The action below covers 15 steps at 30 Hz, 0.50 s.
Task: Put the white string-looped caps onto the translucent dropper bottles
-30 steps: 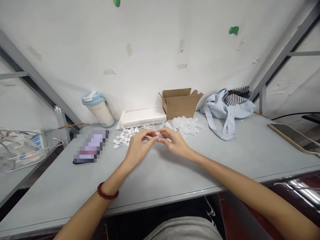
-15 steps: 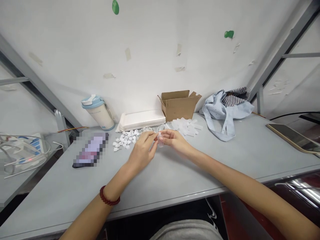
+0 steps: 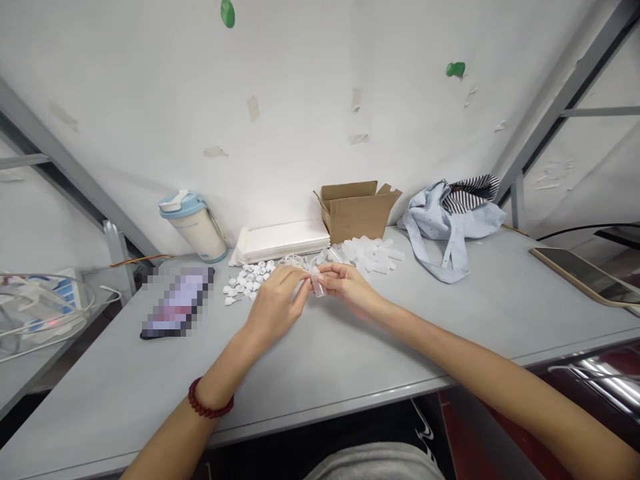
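Grey desk [image 3: 350, 363]; cardboard box [image 3: 357, 219] at its back. Left hand [image 3: 276, 299]: fingers narrowed, grip unclear; right hand [image 3: 353, 288]: fingers pinching a clear plastic tube [image 3: 320, 289] between both hands, above the desk. Uneven squeezing could pop it loose toward the smaller white caps [image 3: 246, 280].

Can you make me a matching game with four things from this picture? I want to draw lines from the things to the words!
Things:
1. Clear tube
2. Bead bracelet
3. Cardboard box
4. Little white pieces

Words:
A. Brown, with its top open
B. Scattered loosely on the grey table
C. Between the left hand and the right hand, at the fingers
D. Dark red

Right pairs: 1 goes with C, 2 goes with D, 3 goes with A, 4 goes with B.
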### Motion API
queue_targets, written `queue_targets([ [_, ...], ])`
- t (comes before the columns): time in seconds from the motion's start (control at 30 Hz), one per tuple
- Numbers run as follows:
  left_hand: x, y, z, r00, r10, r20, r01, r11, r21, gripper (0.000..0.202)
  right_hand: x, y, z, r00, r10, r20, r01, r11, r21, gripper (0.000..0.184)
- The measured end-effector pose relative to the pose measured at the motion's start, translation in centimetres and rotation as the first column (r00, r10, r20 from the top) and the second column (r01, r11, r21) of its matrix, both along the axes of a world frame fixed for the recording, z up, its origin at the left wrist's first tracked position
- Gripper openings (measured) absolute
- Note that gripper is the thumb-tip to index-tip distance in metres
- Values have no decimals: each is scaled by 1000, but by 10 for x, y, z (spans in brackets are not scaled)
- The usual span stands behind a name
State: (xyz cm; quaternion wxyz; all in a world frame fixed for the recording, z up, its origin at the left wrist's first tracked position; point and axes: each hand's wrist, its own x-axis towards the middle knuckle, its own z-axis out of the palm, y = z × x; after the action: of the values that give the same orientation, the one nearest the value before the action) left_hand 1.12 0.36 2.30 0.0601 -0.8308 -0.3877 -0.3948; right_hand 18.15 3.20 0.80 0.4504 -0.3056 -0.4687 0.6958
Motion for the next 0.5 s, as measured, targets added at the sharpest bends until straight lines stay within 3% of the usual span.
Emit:
queue_targets([
  [0.23, 1, -1, 1, 992, -81, -96, 74, 995, -69, 44, 0, -1, 0, 994, 85, -72, -85, 996, 2, 28],
  [0.4, -2, 0, 1, 994, -53, -95, 46, 996, -78, 37, -3, -4, -2, 994, 107, -32, -105, 993, 59, 29],
  [0.5, -10, 0, 7, 990, -75, -122, 55, 986, -156, 35, -4, -4, -5, 993, 112, 39, -116, 988, 100, 24],
])
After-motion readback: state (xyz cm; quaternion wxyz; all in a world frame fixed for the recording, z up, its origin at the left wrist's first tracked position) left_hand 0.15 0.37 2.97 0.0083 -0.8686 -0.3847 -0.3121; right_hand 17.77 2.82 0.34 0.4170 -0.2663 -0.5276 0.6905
